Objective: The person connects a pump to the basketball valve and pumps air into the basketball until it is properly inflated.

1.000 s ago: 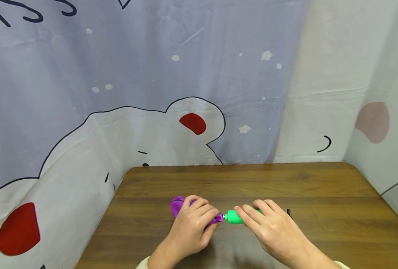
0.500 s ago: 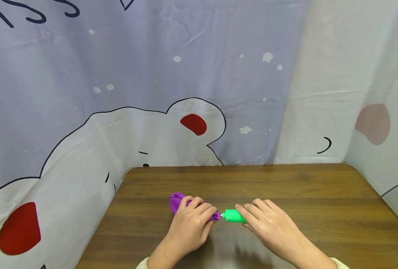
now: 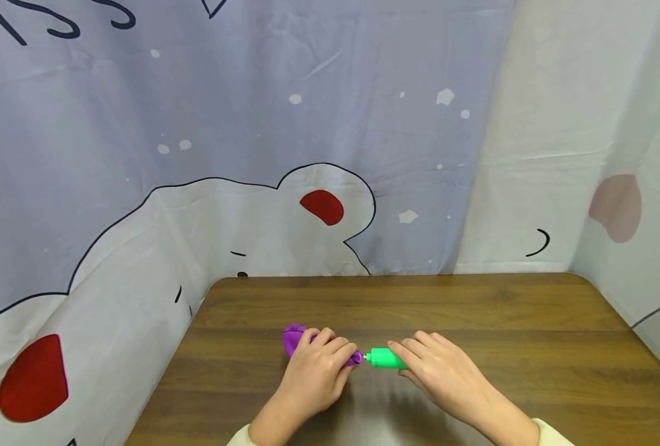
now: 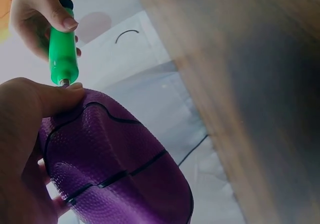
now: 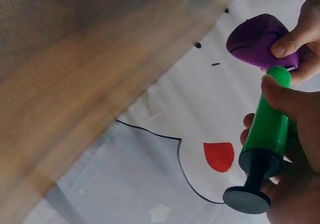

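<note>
My left hand (image 3: 317, 370) grips a deflated purple ball (image 4: 120, 154), its pebbled skin creased and marked with dark lines. The thumb presses near the ball's end by the pump. In my right hand (image 3: 444, 375) is a green hand pump (image 5: 267, 121), fingers curled round its barrel. The pump's black plunger handle (image 5: 247, 199) stands out a short way from the barrel in the right wrist view. A thin metal needle (image 3: 365, 357) at the pump's tip meets the ball. Part of the ball is hidden behind my left fingers.
Both hands are over a brown wood-grain table (image 3: 475, 303). Behind it and along its sides hangs a pale printed cloth (image 3: 251, 223) with bear outlines and red patches, close against the table's edge.
Both hands have shifted slightly left with the ball and pump. The black handle, visible beyond my right hand a second ago, is now hidden in the head view.
</note>
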`<state>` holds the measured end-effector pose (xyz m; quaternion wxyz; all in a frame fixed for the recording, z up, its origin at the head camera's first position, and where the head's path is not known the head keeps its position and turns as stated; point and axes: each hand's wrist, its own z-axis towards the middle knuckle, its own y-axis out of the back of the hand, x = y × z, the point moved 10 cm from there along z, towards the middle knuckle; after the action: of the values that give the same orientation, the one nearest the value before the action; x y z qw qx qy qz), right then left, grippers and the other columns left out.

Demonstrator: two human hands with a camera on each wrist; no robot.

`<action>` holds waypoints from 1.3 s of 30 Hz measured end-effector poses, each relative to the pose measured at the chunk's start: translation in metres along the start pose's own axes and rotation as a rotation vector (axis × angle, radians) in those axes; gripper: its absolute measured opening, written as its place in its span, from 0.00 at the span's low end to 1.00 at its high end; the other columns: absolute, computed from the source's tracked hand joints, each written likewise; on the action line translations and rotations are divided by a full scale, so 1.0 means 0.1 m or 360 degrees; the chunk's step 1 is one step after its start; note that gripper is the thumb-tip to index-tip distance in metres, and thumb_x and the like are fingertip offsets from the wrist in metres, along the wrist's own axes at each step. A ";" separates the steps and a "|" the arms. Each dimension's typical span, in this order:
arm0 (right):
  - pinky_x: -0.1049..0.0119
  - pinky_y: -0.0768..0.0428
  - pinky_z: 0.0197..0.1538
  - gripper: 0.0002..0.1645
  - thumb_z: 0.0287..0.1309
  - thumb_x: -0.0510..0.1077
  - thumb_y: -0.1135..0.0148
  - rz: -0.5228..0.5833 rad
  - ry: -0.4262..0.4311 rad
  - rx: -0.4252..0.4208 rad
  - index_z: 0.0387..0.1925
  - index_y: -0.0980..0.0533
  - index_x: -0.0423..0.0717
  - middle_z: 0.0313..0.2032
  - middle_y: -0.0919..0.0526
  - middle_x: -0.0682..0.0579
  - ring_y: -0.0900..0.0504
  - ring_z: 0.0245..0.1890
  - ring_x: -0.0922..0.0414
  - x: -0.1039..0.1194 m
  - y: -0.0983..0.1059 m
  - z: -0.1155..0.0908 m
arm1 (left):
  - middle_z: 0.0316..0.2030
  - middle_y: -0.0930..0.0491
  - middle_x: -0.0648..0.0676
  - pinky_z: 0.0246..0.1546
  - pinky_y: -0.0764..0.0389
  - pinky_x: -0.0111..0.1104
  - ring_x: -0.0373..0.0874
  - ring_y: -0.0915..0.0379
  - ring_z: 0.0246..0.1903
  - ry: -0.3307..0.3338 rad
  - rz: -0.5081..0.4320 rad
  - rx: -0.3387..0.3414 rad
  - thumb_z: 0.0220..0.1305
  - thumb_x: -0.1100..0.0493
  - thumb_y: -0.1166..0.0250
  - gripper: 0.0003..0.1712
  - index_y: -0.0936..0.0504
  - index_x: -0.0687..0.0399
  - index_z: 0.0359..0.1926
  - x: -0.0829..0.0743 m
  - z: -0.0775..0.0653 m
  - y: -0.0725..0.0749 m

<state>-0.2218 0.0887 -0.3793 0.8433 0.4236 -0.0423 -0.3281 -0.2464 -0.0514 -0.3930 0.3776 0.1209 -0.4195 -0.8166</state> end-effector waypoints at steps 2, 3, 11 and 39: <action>0.63 0.18 0.41 0.34 0.42 0.46 0.21 0.0010 -0.0009 0.0023 0.54 0.21 0.41 0.40 0.16 0.56 0.21 0.38 0.56 -0.01 -0.07 -0.02 | 0.38 0.14 0.40 0.46 0.23 0.39 0.41 0.24 0.39 0.0015 0.0012 0.0029 0.54 0.51 0.25 0.13 0.15 0.44 0.41 0.02 -0.02 -0.05; 0.63 0.18 0.41 0.35 0.41 0.46 0.20 0.0015 -0.0017 0.0040 0.54 0.20 0.42 0.40 0.16 0.56 0.21 0.38 0.57 -0.02 -0.10 -0.03 | 0.38 0.14 0.40 0.46 0.23 0.39 0.40 0.24 0.39 0.0021 0.0021 0.0045 0.55 0.50 0.25 0.13 0.15 0.44 0.41 0.02 -0.02 -0.08; 0.66 0.18 0.39 0.37 0.36 0.46 0.17 -0.0012 -0.0087 0.0206 0.54 0.20 0.45 0.39 0.16 0.57 0.20 0.37 0.59 -0.10 -0.37 -0.11 | 0.40 0.13 0.42 0.46 0.22 0.38 0.40 0.23 0.41 0.0092 0.0076 0.0167 0.55 0.47 0.24 0.18 0.13 0.46 0.46 0.10 -0.12 -0.31; 0.63 0.14 0.38 0.25 0.47 0.44 0.21 0.0279 -0.0437 0.0458 0.49 0.18 0.44 0.39 0.18 0.57 0.20 0.40 0.59 -0.45 -0.64 -0.39 | 0.60 0.19 0.47 0.58 0.24 0.50 0.47 0.22 0.54 0.0349 0.0109 0.0597 0.62 0.39 0.31 0.33 0.23 0.39 0.66 0.22 -0.32 -0.81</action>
<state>-0.2768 0.1148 -0.4423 0.7857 0.4857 -0.2398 -0.2987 -0.2869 -0.0569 -0.4727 0.4193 0.2628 -0.5243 -0.6930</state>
